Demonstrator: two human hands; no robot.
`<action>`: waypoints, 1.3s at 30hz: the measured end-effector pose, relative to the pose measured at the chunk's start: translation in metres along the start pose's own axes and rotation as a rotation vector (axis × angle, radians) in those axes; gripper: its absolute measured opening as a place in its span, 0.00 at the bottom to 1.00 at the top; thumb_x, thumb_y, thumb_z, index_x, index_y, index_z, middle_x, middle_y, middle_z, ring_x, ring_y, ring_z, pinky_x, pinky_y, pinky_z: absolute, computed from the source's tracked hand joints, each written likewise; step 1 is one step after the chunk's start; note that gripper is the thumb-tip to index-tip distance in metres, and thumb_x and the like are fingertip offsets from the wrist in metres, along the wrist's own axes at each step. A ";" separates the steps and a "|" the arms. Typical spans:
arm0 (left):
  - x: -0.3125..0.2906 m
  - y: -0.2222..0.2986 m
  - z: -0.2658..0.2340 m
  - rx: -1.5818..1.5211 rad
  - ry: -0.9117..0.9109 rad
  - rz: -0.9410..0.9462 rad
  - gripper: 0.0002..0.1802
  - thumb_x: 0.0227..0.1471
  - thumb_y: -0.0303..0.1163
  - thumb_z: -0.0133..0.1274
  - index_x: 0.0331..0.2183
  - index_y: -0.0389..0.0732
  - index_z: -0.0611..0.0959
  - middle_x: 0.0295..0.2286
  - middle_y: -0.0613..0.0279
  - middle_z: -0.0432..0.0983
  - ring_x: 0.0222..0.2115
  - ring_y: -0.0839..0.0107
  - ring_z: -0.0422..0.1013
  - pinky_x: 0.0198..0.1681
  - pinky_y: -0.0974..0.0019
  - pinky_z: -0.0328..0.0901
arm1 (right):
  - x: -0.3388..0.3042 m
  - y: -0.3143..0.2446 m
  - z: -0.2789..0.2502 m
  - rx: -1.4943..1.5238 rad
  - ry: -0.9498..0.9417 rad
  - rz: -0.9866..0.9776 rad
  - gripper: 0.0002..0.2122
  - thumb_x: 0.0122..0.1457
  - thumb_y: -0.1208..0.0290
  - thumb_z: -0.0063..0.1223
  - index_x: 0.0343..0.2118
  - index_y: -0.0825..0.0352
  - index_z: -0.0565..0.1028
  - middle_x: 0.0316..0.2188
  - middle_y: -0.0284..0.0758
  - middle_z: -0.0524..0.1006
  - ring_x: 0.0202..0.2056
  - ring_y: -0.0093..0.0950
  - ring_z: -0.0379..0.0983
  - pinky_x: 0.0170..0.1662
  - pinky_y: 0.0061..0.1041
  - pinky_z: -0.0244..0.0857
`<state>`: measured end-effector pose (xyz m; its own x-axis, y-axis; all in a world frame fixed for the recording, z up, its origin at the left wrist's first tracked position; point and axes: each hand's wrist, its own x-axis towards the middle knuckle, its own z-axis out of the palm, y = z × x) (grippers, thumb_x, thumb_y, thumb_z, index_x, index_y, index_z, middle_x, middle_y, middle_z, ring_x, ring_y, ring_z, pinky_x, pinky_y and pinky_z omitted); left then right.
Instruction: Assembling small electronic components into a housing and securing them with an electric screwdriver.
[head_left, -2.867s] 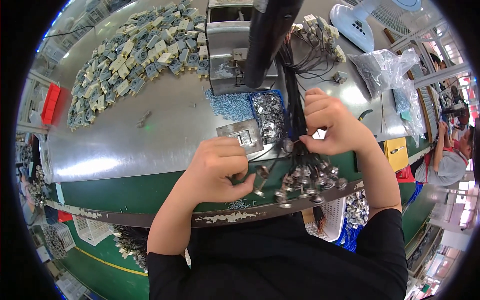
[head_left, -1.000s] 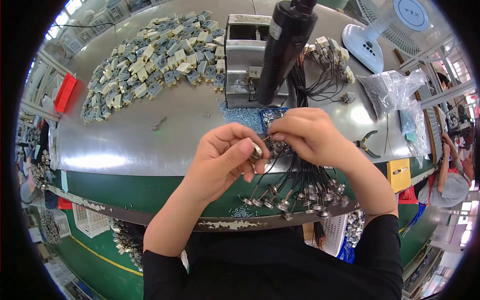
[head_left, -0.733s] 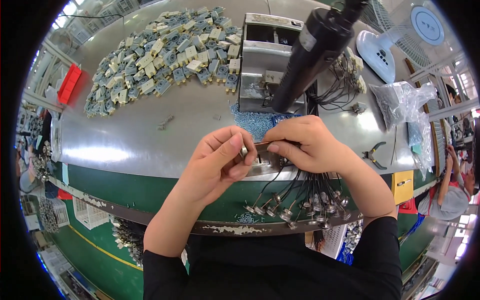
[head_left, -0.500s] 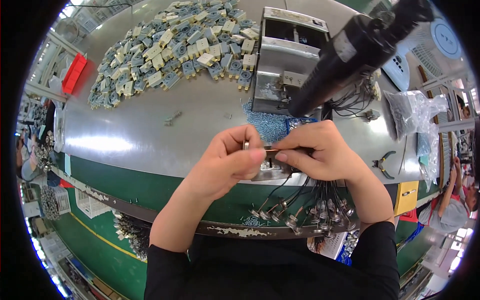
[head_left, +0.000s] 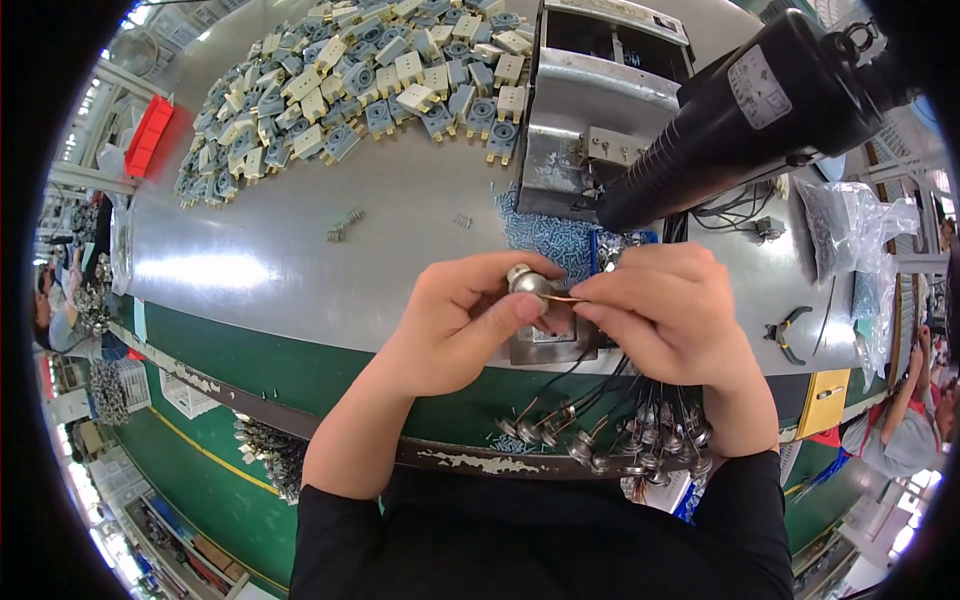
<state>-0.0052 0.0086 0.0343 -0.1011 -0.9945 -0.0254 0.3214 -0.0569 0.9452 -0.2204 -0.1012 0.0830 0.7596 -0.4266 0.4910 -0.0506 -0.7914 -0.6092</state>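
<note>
In the middle of the bench, my left hand [head_left: 445,325] is closed around a round silver metal part [head_left: 525,281], held between thumb and fingers. A thin copper-coloured strip or wire [head_left: 562,297] sticks out from this part toward the right. My right hand [head_left: 668,312] pinches the far end of that thin piece between thumb and forefinger. Below the fingers sits a small metal fixture [head_left: 553,350], partly covered by my hands. Black wires run below my right hand to a bunch of round silver metal parts [head_left: 650,435] at the bench's front edge.
Small bluish screws [head_left: 548,236] lie heaped behind my hands, beside a blue tray [head_left: 604,246]. A black cylindrical tool [head_left: 700,130] slants over a metal box [head_left: 560,145]. Grey and cream blocks [head_left: 380,75] pile up at the back left. Pliers [head_left: 792,336] and a yellow pad [head_left: 822,402] lie right.
The round silver part, mostly hidden in my left fingers before, now shows its rounded side. My right hand has shifted slightly right, still pinching. The view has shifted a little.
</note>
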 end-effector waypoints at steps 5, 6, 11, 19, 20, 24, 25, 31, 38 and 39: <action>0.000 0.000 0.008 -0.250 -0.227 -0.093 0.22 0.69 0.35 0.57 0.52 0.24 0.79 0.38 0.44 0.84 0.40 0.56 0.84 0.46 0.55 0.80 | -0.007 0.004 -0.011 0.285 -0.016 0.080 0.06 0.49 0.78 0.69 0.31 0.68 0.86 0.18 0.34 0.76 0.18 0.28 0.69 0.21 0.28 0.56; 0.000 -0.001 0.011 -0.296 -0.251 -0.090 0.23 0.69 0.36 0.56 0.52 0.24 0.79 0.38 0.43 0.84 0.40 0.56 0.84 0.46 0.54 0.80 | -0.009 0.004 -0.012 0.287 -0.016 0.086 0.06 0.49 0.78 0.69 0.31 0.68 0.86 0.18 0.34 0.76 0.18 0.28 0.69 0.21 0.28 0.56; -0.002 -0.004 0.015 -0.316 -0.277 -0.033 0.22 0.68 0.35 0.57 0.52 0.24 0.79 0.38 0.42 0.85 0.40 0.55 0.84 0.46 0.53 0.80 | -0.012 -0.001 -0.016 0.332 -0.019 0.126 0.05 0.49 0.73 0.69 0.27 0.67 0.84 0.16 0.30 0.73 0.16 0.23 0.64 0.20 0.25 0.51; -0.006 -0.009 0.009 -0.318 -0.339 -0.054 0.21 0.61 0.29 0.66 0.50 0.26 0.79 0.41 0.44 0.85 0.40 0.56 0.85 0.46 0.53 0.80 | -0.014 -0.016 -0.013 0.179 -0.045 0.140 0.07 0.42 0.73 0.72 0.21 0.64 0.80 0.15 0.26 0.71 0.15 0.20 0.63 0.20 0.23 0.48; -0.006 -0.012 0.007 -0.325 -0.353 -0.039 0.22 0.58 0.29 0.69 0.48 0.28 0.79 0.40 0.46 0.85 0.39 0.57 0.85 0.45 0.55 0.80 | -0.015 -0.017 -0.011 0.169 -0.034 0.137 0.07 0.42 0.73 0.73 0.21 0.64 0.81 0.15 0.26 0.72 0.15 0.20 0.63 0.20 0.24 0.49; -0.005 -0.016 0.004 -0.284 -0.340 -0.004 0.25 0.49 0.31 0.77 0.42 0.33 0.80 0.38 0.50 0.85 0.36 0.60 0.85 0.40 0.59 0.80 | -0.016 -0.016 -0.006 0.175 -0.020 0.111 0.07 0.43 0.74 0.75 0.21 0.63 0.83 0.15 0.27 0.74 0.16 0.22 0.64 0.21 0.24 0.50; -0.004 -0.016 0.003 -0.281 -0.342 -0.003 0.25 0.49 0.31 0.77 0.42 0.33 0.80 0.38 0.50 0.85 0.36 0.60 0.85 0.40 0.59 0.80 | -0.016 -0.017 -0.005 0.174 -0.017 0.109 0.07 0.43 0.74 0.75 0.21 0.63 0.83 0.15 0.27 0.74 0.16 0.22 0.64 0.21 0.24 0.50; -0.003 -0.022 0.004 -0.197 -0.267 0.080 0.26 0.44 0.31 0.79 0.37 0.34 0.78 0.36 0.51 0.85 0.33 0.62 0.84 0.36 0.62 0.78 | -0.016 -0.016 -0.003 0.169 0.013 0.079 0.07 0.43 0.77 0.76 0.22 0.63 0.84 0.16 0.29 0.76 0.16 0.24 0.68 0.21 0.25 0.54; -0.006 -0.025 0.012 0.391 0.028 0.426 0.22 0.39 0.20 0.80 0.31 0.34 0.80 0.30 0.57 0.83 0.31 0.70 0.82 0.35 0.67 0.76 | -0.018 -0.008 0.007 -0.080 0.129 -0.130 0.09 0.44 0.80 0.75 0.24 0.65 0.82 0.15 0.31 0.73 0.16 0.28 0.70 0.20 0.26 0.57; -0.007 -0.022 0.017 0.475 0.123 0.484 0.21 0.39 0.19 0.80 0.31 0.34 0.81 0.29 0.58 0.83 0.32 0.71 0.82 0.35 0.68 0.76 | -0.018 -0.008 0.009 -0.144 0.179 -0.174 0.09 0.44 0.81 0.75 0.25 0.65 0.81 0.15 0.31 0.72 0.16 0.29 0.70 0.20 0.26 0.58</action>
<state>-0.0279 0.0184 0.0191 0.0663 -0.9028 0.4249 -0.1466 0.4124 0.8991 -0.2278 -0.0836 0.0732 0.6391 -0.3394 0.6902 -0.0311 -0.9080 -0.4178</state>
